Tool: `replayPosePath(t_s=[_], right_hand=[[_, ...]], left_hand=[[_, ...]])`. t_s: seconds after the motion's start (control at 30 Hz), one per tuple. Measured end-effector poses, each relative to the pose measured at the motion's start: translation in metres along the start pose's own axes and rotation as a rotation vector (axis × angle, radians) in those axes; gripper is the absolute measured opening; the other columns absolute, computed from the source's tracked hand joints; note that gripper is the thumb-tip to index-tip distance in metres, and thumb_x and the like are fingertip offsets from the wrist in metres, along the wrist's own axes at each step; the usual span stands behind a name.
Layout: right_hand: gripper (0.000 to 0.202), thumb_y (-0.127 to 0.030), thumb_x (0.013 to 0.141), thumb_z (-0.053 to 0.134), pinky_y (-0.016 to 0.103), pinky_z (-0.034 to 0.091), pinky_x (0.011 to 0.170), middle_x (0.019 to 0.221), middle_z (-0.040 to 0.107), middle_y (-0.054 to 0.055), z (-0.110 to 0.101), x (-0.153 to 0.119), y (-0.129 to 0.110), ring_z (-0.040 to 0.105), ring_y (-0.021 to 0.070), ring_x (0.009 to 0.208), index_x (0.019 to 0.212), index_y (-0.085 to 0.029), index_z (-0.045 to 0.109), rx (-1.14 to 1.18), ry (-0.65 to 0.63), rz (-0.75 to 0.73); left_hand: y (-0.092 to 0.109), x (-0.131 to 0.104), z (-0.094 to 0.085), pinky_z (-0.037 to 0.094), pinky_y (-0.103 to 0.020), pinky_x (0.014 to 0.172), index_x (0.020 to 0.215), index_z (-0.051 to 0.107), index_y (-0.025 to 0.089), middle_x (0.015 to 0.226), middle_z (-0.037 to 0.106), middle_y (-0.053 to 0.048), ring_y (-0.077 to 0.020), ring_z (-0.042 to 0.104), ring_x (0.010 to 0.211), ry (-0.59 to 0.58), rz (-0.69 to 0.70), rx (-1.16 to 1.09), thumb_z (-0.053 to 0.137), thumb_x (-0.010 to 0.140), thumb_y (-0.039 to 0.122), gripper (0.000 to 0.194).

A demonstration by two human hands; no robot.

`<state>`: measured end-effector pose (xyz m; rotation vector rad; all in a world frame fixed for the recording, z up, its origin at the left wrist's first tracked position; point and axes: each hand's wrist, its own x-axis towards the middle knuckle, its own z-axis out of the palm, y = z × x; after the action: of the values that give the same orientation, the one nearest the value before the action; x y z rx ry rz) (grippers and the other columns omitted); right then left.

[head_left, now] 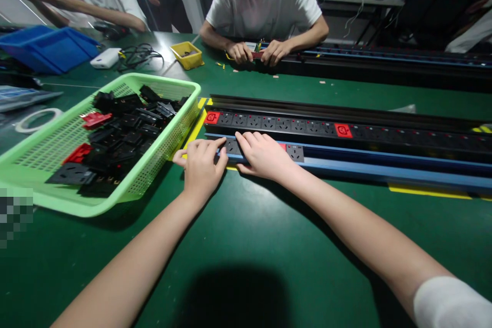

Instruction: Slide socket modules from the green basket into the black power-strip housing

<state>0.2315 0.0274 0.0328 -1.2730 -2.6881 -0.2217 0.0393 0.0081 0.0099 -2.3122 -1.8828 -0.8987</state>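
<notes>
A long blue metal rail (346, 168) lies across the green table, with black socket modules (295, 153) and part of a red one set in its left end. My left hand (202, 166) is closed at that end, thumb and fingers around a black socket module (232, 147). Just right of it, my right hand (266, 156) lies over the rail, fingers on the far side and thumb on the near side. It hides the modules beneath. Behind sits a black strip (284, 124) filled with black sockets and two red sockets (343, 130).
A green basket (154, 174) of loose black and red socket modules stands at left. Beyond are a blue bin (49, 51), tape roll (38, 120), cables (140, 56) and a yellow tray (187, 55). Across the table, a co-worker's hands (259, 54) work at another strip.
</notes>
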Motion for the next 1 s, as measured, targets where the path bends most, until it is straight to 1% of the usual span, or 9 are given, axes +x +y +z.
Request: replayPosePath(t_s=[0.13, 0.23, 0.33, 0.53, 0.67, 0.77, 0.83, 0.93, 1.0], right_hand=[[0.076, -0.044, 0.094, 0.059, 0.044, 0.049, 0.093, 0.133, 0.062, 0.022, 0.001, 0.0, 0.0, 0.058, 0.034, 0.113, 0.152, 0.002, 0.039, -0.019, -0.005, -0.003], [0.076, -0.044, 0.094, 0.059, 0.044, 0.05, 0.092, 0.132, 0.062, 0.022, 0.001, 0.0, 0.0, 0.058, 0.0338, 0.112, 0.152, 0.002, 0.04, -0.02, -0.004, 0.001], [0.076, -0.044, 0.094, 0.06, 0.044, 0.05, 0.093, 0.132, 0.062, 0.022, 0.0, 0.0, 0.0, 0.058, 0.0337, 0.112, 0.152, 0.001, 0.04, -0.015, 0.0, -0.001], [0.07, -0.041, 0.096, 0.056, 0.044, 0.049, 0.094, 0.136, 0.061, 0.024, -0.002, 0.001, 0.0, 0.058, 0.0333, 0.114, 0.15, 0.001, 0.041, 0.001, -0.005, -0.004], [0.074, -0.043, 0.095, 0.058, 0.044, 0.049, 0.094, 0.134, 0.061, 0.023, -0.001, 0.0, 0.0, 0.059, 0.0335, 0.113, 0.151, 0.002, 0.04, -0.009, 0.001, -0.007], [0.076, -0.043, 0.094, 0.06, 0.044, 0.049, 0.093, 0.132, 0.063, 0.021, -0.001, 0.0, 0.0, 0.059, 0.0337, 0.112, 0.152, 0.003, 0.04, -0.017, 0.008, -0.006], [0.076, -0.043, 0.095, 0.059, 0.044, 0.05, 0.092, 0.13, 0.063, 0.021, -0.001, -0.001, -0.001, 0.059, 0.0337, 0.111, 0.152, 0.003, 0.04, -0.024, 0.008, -0.008], [0.075, -0.044, 0.095, 0.059, 0.044, 0.05, 0.091, 0.129, 0.063, 0.021, -0.001, -0.001, -0.001, 0.06, 0.0336, 0.11, 0.152, 0.003, 0.04, -0.031, 0.008, -0.006], [0.075, -0.044, 0.095, 0.058, 0.044, 0.05, 0.09, 0.129, 0.064, 0.021, -0.002, 0.0, -0.001, 0.06, 0.0336, 0.109, 0.152, 0.002, 0.04, -0.033, 0.005, -0.004]], left_hand=[[-0.004, 0.001, 0.002, 0.032, -0.048, 0.099, 0.122, 0.073, 0.023, 0.11, 0.075, -0.009, -0.0321, 0.057, 0.114, 0.03, 0.01, -0.036, 0.048, 0.101, 0.038, 0.035], [-0.006, 0.001, 0.005, 0.033, -0.047, 0.097, 0.121, 0.071, 0.021, 0.11, 0.076, -0.009, -0.0311, 0.058, 0.113, 0.055, 0.033, -0.05, 0.049, 0.101, 0.037, 0.033], [-0.006, 0.0, 0.009, 0.03, -0.047, 0.095, 0.113, 0.07, 0.021, 0.11, 0.076, -0.008, -0.0294, 0.061, 0.109, 0.065, 0.079, -0.05, 0.048, 0.102, 0.033, 0.028], [-0.005, -0.002, 0.009, 0.028, -0.046, 0.094, 0.11, 0.067, 0.02, 0.114, 0.076, -0.008, -0.0271, 0.064, 0.108, -0.021, 0.145, -0.072, 0.043, 0.102, 0.025, 0.026], [-0.003, 0.0, 0.0, 0.026, -0.049, 0.097, 0.109, 0.065, 0.019, 0.116, 0.075, -0.011, -0.0295, 0.063, 0.111, -0.021, 0.102, -0.002, 0.044, 0.102, 0.029, 0.025], [0.0, 0.007, -0.011, 0.027, -0.05, 0.098, 0.108, 0.065, 0.019, 0.117, 0.074, -0.012, -0.0311, 0.061, 0.113, 0.001, 0.05, 0.06, 0.045, 0.101, 0.032, 0.025], [0.002, 0.013, -0.024, 0.027, -0.052, 0.099, 0.106, 0.066, 0.02, 0.112, 0.074, -0.012, -0.032, 0.059, 0.113, 0.0, 0.034, 0.111, 0.046, 0.1, 0.033, 0.025], [0.004, 0.024, -0.054, 0.027, -0.055, 0.1, 0.101, 0.068, 0.022, 0.102, 0.073, -0.013, -0.0346, 0.057, 0.114, -0.039, 0.025, 0.222, 0.045, 0.099, 0.039, 0.028], [-0.002, 0.031, -0.079, 0.028, -0.057, 0.1, 0.1, 0.07, 0.024, 0.096, 0.072, -0.012, -0.0357, 0.057, 0.111, -0.075, -0.031, 0.299, 0.044, 0.099, 0.044, 0.033]])
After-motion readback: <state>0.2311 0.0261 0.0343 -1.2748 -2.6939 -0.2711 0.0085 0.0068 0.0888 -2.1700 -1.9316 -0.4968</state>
